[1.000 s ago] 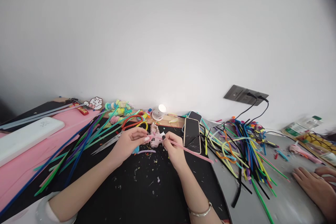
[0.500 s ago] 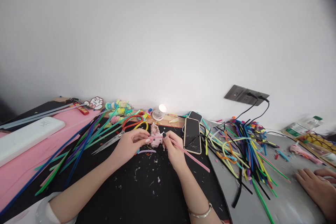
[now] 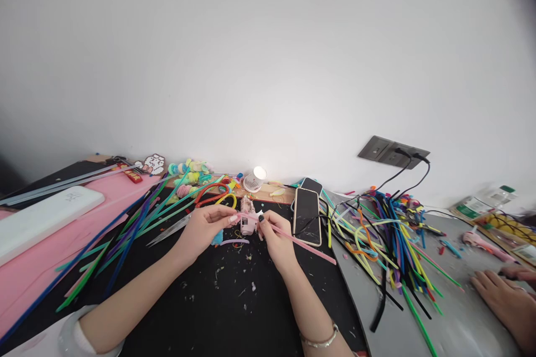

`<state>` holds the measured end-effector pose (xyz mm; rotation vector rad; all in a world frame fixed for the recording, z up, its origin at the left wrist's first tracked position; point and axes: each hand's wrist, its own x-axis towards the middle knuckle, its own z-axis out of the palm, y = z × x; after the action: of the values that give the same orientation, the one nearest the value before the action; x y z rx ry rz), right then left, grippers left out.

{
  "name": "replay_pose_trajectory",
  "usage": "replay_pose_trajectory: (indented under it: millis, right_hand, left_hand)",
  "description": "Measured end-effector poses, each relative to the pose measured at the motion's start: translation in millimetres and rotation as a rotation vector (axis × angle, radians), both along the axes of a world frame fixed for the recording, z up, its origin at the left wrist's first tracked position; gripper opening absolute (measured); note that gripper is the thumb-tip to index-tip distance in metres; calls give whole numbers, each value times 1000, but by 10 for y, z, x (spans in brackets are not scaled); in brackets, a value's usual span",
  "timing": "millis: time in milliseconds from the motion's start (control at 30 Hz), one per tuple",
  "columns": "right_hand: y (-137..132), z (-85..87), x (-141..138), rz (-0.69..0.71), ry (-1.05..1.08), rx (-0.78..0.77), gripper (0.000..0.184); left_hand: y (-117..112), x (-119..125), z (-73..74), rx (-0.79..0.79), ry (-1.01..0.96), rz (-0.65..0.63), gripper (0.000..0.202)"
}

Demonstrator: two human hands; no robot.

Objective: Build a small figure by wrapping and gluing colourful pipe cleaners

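Note:
A pink pipe cleaner [image 3: 307, 247] runs between my two hands, its long free end trailing off to the lower right. My left hand [image 3: 211, 228] pinches its left end between thumb and fingertips. My right hand [image 3: 274, 237] has its fingers closed round the same stem further along. Just behind the stem, between the hands, is a small pale pink glue gun [image 3: 248, 225], partly covered by the stem and fingers. Large scissors with red and yellow handles [image 3: 213, 194] lie beyond my left hand. A short lilac pipe cleaner piece [image 3: 234, 241] rests below the glue gun.
Pipe cleaners [image 3: 138, 223] spread at left by a white box [image 3: 50, 217]; a big mixed bundle [image 3: 397, 240] is at right. Two phones [image 3: 307, 215] and a paper cup [image 3: 255, 178] stand near the wall. Another person's hands [image 3: 502, 290] rest at far right, near another pink glue gun [image 3: 488, 244].
My left hand has shifted slightly left and up with the stem's end. The stem's free end has tilted up a little. My right hand has barely moved.

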<state>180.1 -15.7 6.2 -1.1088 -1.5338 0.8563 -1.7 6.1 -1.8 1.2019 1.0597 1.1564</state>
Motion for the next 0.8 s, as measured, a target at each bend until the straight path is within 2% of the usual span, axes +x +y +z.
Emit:
replay_pose_trajectory:
  millis: [433,800]
  right_hand:
    - [-46,9,-83,36,-99,19,26]
    - [-107,-25,-172,72,-284,174,17]
  left_hand:
    - [-13,13,1,-100,-232,48,29]
    - [-34,29,-19,-180,-437,37,24]
